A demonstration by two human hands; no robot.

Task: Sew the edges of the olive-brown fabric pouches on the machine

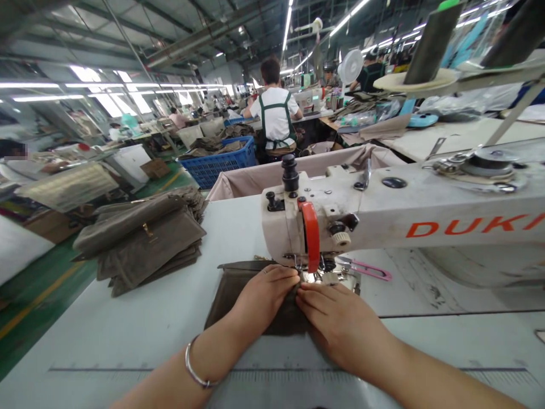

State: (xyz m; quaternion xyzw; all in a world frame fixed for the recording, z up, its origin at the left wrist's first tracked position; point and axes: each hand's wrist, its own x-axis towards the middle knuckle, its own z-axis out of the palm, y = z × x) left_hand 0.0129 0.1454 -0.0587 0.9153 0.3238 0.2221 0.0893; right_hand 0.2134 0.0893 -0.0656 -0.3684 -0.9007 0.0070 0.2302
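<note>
A dark olive-brown fabric piece (230, 292) lies flat on the table, its right part at the needle area of a white sewing machine (281, 227). My left hand (266, 292) is on top of it, fingers pressed together and gripping the fabric just left of the needle. Close beside it, my right hand (336, 315) pinches the right edge of the same piece, its fingertips almost meeting the left ones. An orange guard (311, 237) stands right above my fingertips. The presser foot and the stitch line are mostly hidden by my hands.
Stacked fabric pieces (149, 241) with a small gold clasp sit at the table's left. Pink-handled thread snips (370, 270) lie under the machine arm. Beyond the table are a pinkish cloth-lined bin (242, 177), a blue crate (221, 163) and a seated person (276, 113).
</note>
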